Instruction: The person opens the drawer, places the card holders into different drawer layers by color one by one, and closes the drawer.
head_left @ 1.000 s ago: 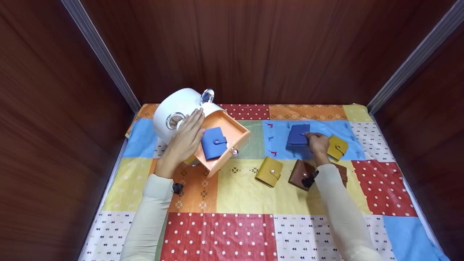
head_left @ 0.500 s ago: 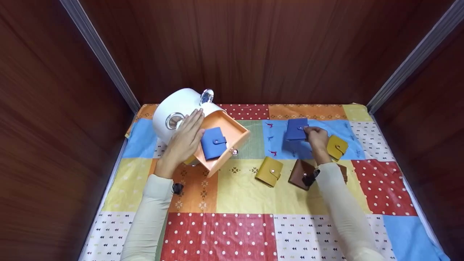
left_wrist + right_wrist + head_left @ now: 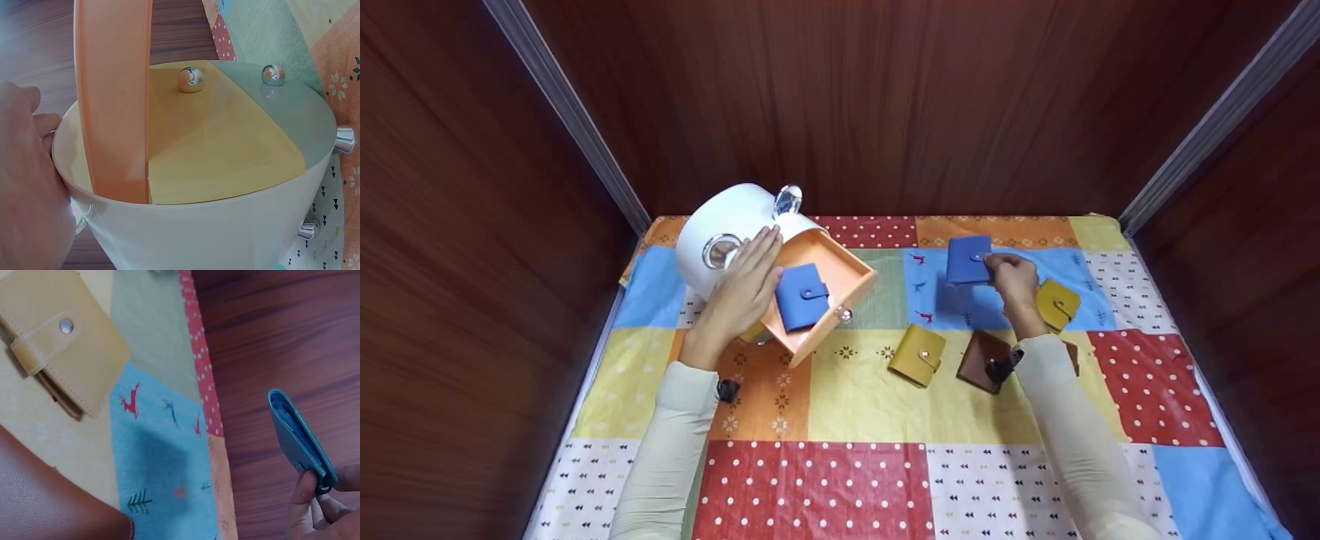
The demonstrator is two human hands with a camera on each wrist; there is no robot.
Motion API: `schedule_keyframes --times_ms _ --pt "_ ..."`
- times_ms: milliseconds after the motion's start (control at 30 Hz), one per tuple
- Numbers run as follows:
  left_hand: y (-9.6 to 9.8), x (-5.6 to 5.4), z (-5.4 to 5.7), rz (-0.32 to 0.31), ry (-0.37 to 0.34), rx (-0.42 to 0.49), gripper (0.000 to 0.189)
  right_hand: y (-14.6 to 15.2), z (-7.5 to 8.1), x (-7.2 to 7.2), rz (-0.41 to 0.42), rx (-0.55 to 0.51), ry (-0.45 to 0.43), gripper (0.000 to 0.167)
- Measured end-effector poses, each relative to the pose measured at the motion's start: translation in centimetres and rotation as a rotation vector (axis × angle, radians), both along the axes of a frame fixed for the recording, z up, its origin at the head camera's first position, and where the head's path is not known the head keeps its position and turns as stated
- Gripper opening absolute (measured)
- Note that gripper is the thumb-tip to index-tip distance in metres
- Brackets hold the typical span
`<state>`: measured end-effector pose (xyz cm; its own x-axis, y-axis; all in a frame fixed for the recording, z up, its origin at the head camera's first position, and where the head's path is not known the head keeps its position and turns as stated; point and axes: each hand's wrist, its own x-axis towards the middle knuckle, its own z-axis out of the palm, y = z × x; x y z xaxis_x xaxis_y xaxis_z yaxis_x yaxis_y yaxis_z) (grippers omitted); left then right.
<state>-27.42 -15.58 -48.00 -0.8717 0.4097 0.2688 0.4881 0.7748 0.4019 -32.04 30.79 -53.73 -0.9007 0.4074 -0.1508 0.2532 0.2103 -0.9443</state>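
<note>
- Pinching a blue, rectangular leather-look wallet (image 3: 968, 259) with a snap strap, our right hand (image 3: 1015, 285) has its fingers and thumb closed on the strap edge.
- We hold that wallet above the tablecloth, its shadow falling on a light blue patch below; the right wrist view shows it nearly edge-on, between our thumb and fingers.
- Our left hand (image 3: 742, 296) lies with fingers straight and side by side against a glossy white, rounded drawer box (image 3: 727, 214), grasping nothing.
- Beside our left fingers, an orange, wedge-shaped drawer (image 3: 840, 259) stands pulled out of the box, with a shiny round knob (image 3: 845, 315) on its front.
- Inside the drawer we see a second blue wallet (image 3: 801, 298), lying strap side up.
- In the left wrist view, the box also shows a yellow panel (image 3: 219, 140) and a grey-green panel (image 3: 301, 115), each bearing a silver ball knob.
- Just beyond our right hand, on its right, lies a mustard-yellow snap wallet (image 3: 1057, 306).
- Nearer to us, between the drawer and our right forearm, lie another mustard-yellow wallet (image 3: 919, 352) and a brown leather-look wallet (image 3: 984, 360); a second brown wallet (image 3: 1071, 356) is mostly hidden behind our cream right sleeve (image 3: 1069, 427).
- Under everything spreads a patchwork-print tablecloth (image 3: 855, 487), with dark wood-grain panels (image 3: 855, 105) around it.
</note>
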Motion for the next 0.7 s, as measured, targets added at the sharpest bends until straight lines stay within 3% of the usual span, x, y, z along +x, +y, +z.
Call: schedule_keyframes --times_ms 700 --pt "0.0 0.0 0.0 -0.013 0.025 0.001 0.057 -1.4 2.6 0.2 0.049 0.035 0.047 0.04"
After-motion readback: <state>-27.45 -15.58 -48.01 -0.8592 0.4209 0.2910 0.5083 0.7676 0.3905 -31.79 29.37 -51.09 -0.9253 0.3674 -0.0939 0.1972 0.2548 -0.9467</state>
